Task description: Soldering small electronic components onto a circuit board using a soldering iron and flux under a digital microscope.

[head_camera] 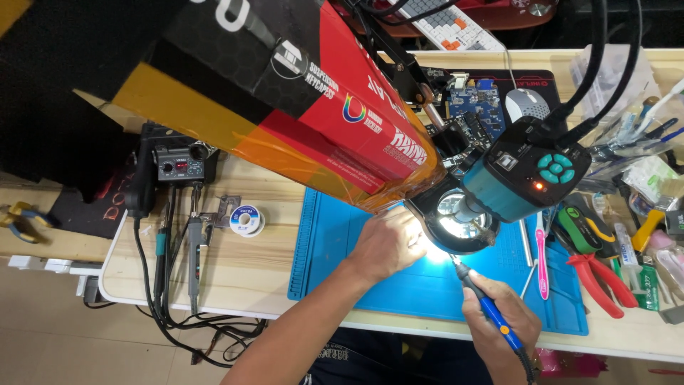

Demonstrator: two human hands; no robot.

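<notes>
- A long red, black and orange printed cardboard box (pixel 285 93) slants over the tabletop's (pixel 235 264) far-left corner, hiding the work beneath.
- Right hand (pixel 499 314) grips a blue soldering pen (pixel 488 306); left hand's (pixel 388 242) grip cannot be told, washed out by lamp glare.

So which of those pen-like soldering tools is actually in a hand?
The blue-handled iron, gripped in the right hand under the lit microscope ring. The two others hang unused off the table's left edge, below the soldering station.

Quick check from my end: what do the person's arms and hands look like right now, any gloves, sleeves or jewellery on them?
Both hands are bare: no gloves on the left hand or the right hand. The forearms are uncovered too, with no sleeve reaching as far as the frame shows. No watch, ring or wristband shows on either. The fingers of the left hand are partly washed out by the bright lamp light, so small details there cannot be told.
</notes>
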